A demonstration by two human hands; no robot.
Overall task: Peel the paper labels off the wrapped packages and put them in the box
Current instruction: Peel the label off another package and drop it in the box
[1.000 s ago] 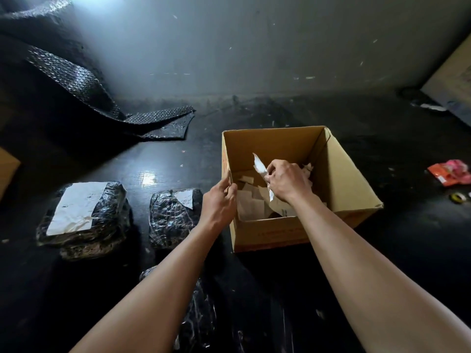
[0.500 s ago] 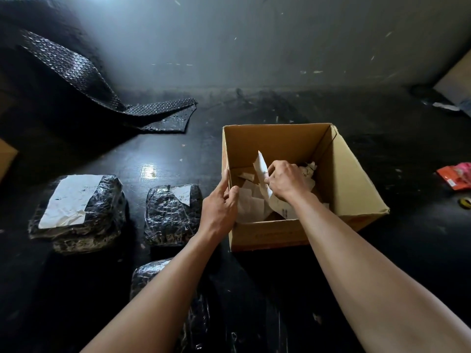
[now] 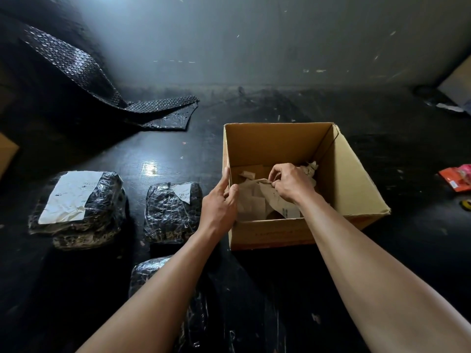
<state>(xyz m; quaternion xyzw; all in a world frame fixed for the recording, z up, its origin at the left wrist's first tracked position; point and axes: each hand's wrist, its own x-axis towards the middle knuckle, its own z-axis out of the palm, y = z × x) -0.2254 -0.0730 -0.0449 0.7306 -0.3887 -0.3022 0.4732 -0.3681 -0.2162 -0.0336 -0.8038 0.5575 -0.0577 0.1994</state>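
Observation:
An open cardboard box [image 3: 356, 184] stands on the dark floor and holds several peeled paper labels. My right hand [image 3: 293, 183] is inside it, pinching a crumpled paper label [image 3: 270, 193] low over the pile. My left hand [image 3: 220, 202] grips the box's left wall at the rim. Left of the box lie black wrapped packages: a large one [image 3: 102, 207] with a big white label [image 3: 72, 196], a smaller one [image 3: 170, 215] with a small label [image 3: 184, 193], and a third [image 3: 150, 270] partly hidden under my left forearm.
A sheet of black bubble wrap [image 3: 158, 110] trails across the floor at the back left. A red packet [image 3: 458, 177] and a small yellow item [image 3: 466, 203] lie at the right edge. Cardboard [image 3: 456, 85] leans at the far right, and another piece [image 3: 6, 151] shows at the left edge.
My right hand has pushed the paper label from upright above the pile down into the box. My left hand has stayed on the box's left wall.

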